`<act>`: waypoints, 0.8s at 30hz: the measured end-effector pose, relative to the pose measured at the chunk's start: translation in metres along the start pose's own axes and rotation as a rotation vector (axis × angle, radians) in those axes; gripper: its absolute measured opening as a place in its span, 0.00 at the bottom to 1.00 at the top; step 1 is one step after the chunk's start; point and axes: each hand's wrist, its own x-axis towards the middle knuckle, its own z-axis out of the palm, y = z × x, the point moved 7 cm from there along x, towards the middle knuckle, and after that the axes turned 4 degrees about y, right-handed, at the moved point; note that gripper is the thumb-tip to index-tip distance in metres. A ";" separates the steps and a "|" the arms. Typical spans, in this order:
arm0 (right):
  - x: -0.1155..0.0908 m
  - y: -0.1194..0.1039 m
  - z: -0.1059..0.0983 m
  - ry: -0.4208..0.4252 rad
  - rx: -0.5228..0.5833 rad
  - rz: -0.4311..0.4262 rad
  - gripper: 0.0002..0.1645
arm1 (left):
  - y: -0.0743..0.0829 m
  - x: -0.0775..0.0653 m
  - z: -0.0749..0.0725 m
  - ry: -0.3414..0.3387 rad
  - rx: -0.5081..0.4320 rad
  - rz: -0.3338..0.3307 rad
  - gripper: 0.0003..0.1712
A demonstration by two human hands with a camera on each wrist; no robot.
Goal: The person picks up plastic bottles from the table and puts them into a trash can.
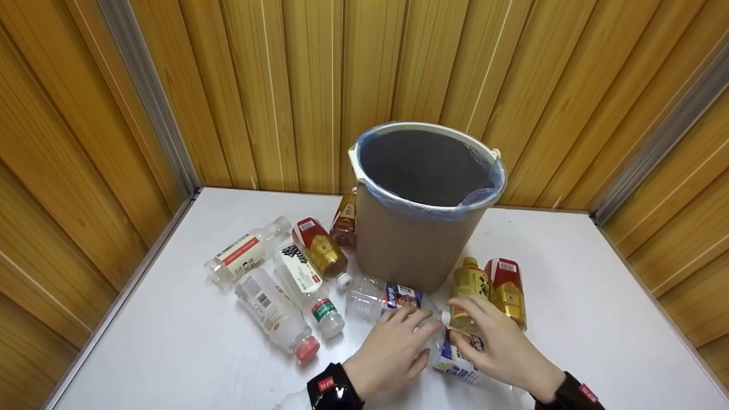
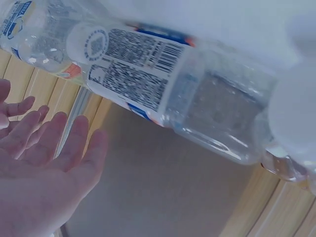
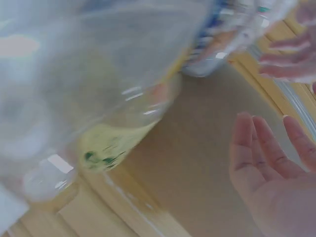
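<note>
Both hands hover low over bottles lying in front of a tan bin (image 1: 410,239) lined with a blue bag. My left hand (image 1: 413,324) is spread, fingers straight, over a clear bottle with a blue label (image 1: 380,298). The left wrist view shows the same bottle (image 2: 163,84) just beyond the flat palm (image 2: 49,163), with nothing gripped. My right hand (image 1: 467,319) reaches with straight fingers over a second blue-labelled bottle (image 1: 455,361), beside a yellow drink bottle (image 1: 470,287). In the right wrist view, the right hand (image 3: 276,182) is flat and holds nothing.
Several more bottles lie left of the bin on the white table (image 1: 171,353): clear ones (image 1: 273,313) and amber ones (image 1: 319,245). A red-labelled amber bottle (image 1: 507,290) lies to the right. Wood-panel walls (image 1: 256,85) close in the table on three sides.
</note>
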 end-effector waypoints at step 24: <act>-0.051 0.024 0.019 -0.108 -0.154 -0.107 0.39 | 0.007 -0.014 0.019 -0.126 -0.002 0.025 0.25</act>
